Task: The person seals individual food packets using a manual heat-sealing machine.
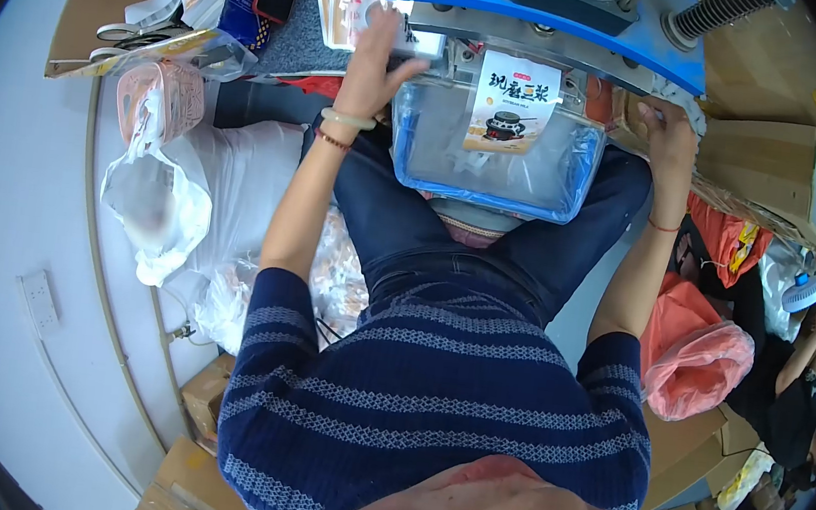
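Observation:
My left hand [376,72] lies over a stack of white printed packets [347,8] left of the press, thumb spread from the fingers, fingertips touching the top one. In the middle, a printed packet [513,111] with dark lettering and a pot picture hangs from the front of the blue press [556,15]. Below and behind it is a clear, blue-rimmed bin [419,161] between my knees. My right hand [669,134] is at the press's right end, fingers curled by a greyish wrap [682,100]; what they hold, if anything, is hidden.
At the left are scissors [137,31], a pink basket [166,102] and white plastic bags [157,206]. Cardboard boxes [770,165] stand at the right, above a red plastic bag [697,369]. Another person's arm [805,351] shows at the far right.

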{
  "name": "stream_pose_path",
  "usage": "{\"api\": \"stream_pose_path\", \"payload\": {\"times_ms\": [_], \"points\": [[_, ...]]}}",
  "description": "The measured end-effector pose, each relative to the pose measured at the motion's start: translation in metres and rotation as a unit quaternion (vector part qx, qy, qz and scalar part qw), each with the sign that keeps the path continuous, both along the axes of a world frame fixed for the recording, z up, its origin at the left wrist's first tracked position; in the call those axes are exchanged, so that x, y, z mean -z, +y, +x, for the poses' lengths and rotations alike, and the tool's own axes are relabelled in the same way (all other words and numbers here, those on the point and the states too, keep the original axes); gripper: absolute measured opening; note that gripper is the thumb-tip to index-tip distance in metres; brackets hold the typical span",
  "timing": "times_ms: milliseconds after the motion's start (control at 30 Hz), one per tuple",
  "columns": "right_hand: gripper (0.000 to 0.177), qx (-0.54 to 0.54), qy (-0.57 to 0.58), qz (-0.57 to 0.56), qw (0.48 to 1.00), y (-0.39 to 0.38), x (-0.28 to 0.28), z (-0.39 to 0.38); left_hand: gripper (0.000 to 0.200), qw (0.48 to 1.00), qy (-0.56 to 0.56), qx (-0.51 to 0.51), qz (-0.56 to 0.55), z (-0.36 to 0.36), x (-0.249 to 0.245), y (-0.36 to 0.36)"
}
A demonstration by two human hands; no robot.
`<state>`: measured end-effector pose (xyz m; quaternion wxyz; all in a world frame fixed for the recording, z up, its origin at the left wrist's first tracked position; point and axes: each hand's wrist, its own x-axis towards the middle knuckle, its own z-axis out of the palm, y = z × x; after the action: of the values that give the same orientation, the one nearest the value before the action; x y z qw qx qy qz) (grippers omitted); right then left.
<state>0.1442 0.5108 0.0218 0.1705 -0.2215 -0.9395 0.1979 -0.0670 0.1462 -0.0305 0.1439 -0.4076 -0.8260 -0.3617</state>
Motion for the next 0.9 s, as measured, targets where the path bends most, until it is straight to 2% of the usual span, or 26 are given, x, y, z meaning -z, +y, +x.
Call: {"api": "stream_pose_path", "payload": {"times_ms": [67,133,167,200,267,300,367,400,467,500,533,600,667,733,767,833,900], "points": [[0.024,0.096,0.023,-0.081,0.992,-0.015,-0.018,0.007,0.053,0.994,0.038,0.055,-0.092,0.013,0.008,-0.016],[0.024,0.101,0.055,-0.043,0.992,-0.019,-0.025,0.013,0.049,0.99,0.07,0.018,-0.125,0.022,0.011,-0.033],[0.024,0.102,0.08,-0.005,0.992,-0.024,-0.028,0.017,0.041,0.995,0.074,-0.008,-0.065,0.023,0.013,-0.035],[0.024,0.099,0.076,-0.005,0.992,-0.029,-0.032,0.021,0.041,0.995,0.07,-0.011,-0.066,0.022,0.016,-0.034],[0.021,0.061,0.119,-0.062,0.989,-0.046,-0.046,0.019,0.032,0.997,0.041,-0.061,-0.03,0.015,0.014,-0.024],[0.021,0.057,0.117,-0.062,0.99,-0.054,-0.047,0.016,0.027,0.995,0.067,-0.08,-0.005,0.011,0.012,-0.016],[0.019,-0.021,0.158,-0.18,0.971,-0.068,-0.043,0.015,0.028,0.982,0.081,-0.171,-0.001,0.005,0.022,-0.002],[0.019,-0.02,0.153,-0.183,0.971,-0.073,-0.038,0.019,0.031,0.976,0.075,-0.204,-0.024,0.0,0.031,0.001],[0.021,-0.007,0.14,-0.233,0.962,-0.076,-0.029,0.021,0.037,0.987,0.035,-0.137,-0.072,0.012,0.012,0.001],[0.022,-0.001,0.138,-0.257,0.957,-0.075,-0.027,0.019,0.04,0.992,0.058,-0.109,-0.013,0.026,0.002,0.006],[0.023,-0.026,0.131,-0.25,0.959,-0.075,-0.027,0.021,0.04,0.992,0.059,-0.109,-0.013,0.023,0.004,0.002],[0.022,-0.05,0.116,-0.249,0.96,-0.085,-0.027,0.021,0.04,0.998,0.017,-0.046,-0.039,0.017,0.011,-0.019],[0.02,-0.098,0.107,-0.239,0.96,-0.11,-0.038,0.018,0.035,0.998,0.007,-0.058,-0.013,0.016,0.0,-0.017],[0.018,-0.16,0.117,-0.242,0.95,-0.137,-0.03,0.018,0.033,0.986,-0.128,-0.039,0.099,0.026,-0.012,-0.015],[0.019,-0.176,0.109,-0.271,0.94,-0.15,-0.023,0.016,0.028,0.97,-0.216,-0.063,0.095,0.041,-0.03,-0.011],[0.021,-0.176,0.135,-0.271,0.937,-0.16,-0.029,0.006,0.025,0.914,-0.382,-0.026,0.132,0.056,-0.043,-0.009],[0.022,-0.18,0.201,-0.278,0.922,-0.163,-0.061,-0.004,0.021,0.907,-0.402,-0.016,0.121,0.074,-0.066,0.003]]}}
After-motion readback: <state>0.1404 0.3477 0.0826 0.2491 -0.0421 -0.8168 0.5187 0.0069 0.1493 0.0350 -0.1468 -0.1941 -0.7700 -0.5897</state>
